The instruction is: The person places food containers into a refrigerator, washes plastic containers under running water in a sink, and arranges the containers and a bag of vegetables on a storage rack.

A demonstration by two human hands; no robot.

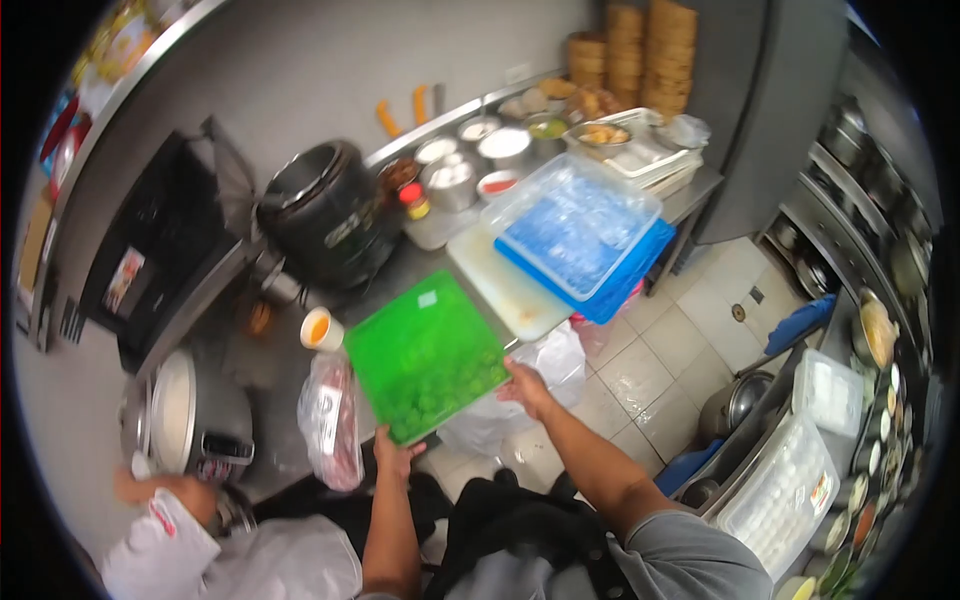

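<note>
A flat, rectangular green-lidded container with a small white label is held between my two hands at the counter's edge. Dark green lumps show through its near end; their kind is not clear. My left hand grips the near-left corner. On the right corner, my right hand is closed round the edge. Left of the container lies a plastic-wrapped pack of reddish meat. A cup of orange liquid stands behind that pack. Beyond the container is a white cutting board.
A clear tub on a blue tray overhangs the counter's right part. Bowls of ingredients line the wall near a black soup warmer. A co-worker's sleeve is at lower left, beside a rice cooker. Lidded white boxes stand at right.
</note>
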